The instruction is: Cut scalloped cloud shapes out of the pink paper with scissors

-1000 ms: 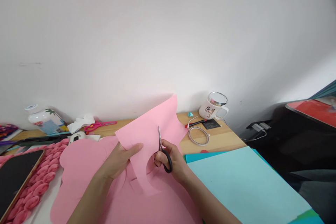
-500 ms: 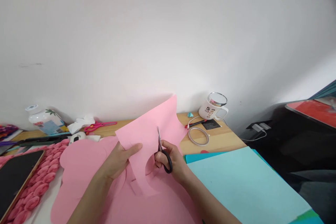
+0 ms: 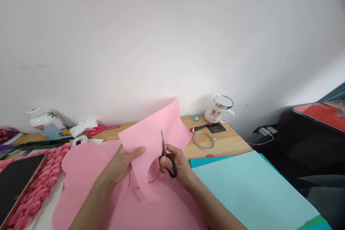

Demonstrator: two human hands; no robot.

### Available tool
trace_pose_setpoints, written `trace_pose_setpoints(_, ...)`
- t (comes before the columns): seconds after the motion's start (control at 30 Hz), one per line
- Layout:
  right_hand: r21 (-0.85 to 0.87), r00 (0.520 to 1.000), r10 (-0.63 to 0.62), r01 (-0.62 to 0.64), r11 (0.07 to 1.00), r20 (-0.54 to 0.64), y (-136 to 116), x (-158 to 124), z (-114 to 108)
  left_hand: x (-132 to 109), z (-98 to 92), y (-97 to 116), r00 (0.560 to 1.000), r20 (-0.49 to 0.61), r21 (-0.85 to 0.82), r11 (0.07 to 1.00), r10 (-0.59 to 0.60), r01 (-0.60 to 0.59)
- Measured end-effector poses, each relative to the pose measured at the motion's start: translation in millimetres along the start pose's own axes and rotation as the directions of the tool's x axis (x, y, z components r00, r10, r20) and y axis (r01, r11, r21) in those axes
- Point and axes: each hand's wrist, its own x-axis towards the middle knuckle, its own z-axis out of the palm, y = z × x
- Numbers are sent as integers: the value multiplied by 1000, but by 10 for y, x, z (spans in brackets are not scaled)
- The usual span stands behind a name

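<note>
Between thumb and fingers, my left hand pinches the left side of a pink paper sheet held up and tilted above the table. Black-handled scissors are gripped in my right hand, fingers through the loops. Their blades point up and away along the sheet, the lower part hidden from view behind paper. A curved cut edge runs below the scissors, with a strip of the sheet curling down beneath. Under both hands lie more pink sheets, one a cloud-like cut-out shape at the left.
Light blue sheets lie at right. Behind them are a white mug, a tape roll and a red-black pen. At left are a white bottle, pink scissors, a phone and a braided pink mat.
The pink sheet's upper right corner has shifted slightly left, and its curved cut edge has moved a little. Both hands stay nearly in place with their grips unchanged.
</note>
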Motion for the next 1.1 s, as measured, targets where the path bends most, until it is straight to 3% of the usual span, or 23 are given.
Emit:
trace_pose_setpoints(0.23, -1, 1000, 10, -10, 1000, -10, 9, -3, 0, -11, 3, 11, 1000, 4, 32, 999, 6, -6)
trace_pose_setpoints(0.4, -97, 999, 3, -7, 995, -44, -70, -2, 2, -14, -27, 0, 1000, 16, 93, 996, 11, -12)
trace_pose_setpoints(1.1, -92, 995, -68, 75, 993, 78, -121, -20, -35, -27, -72, -26, 999, 44, 165, 986, 27, -34)
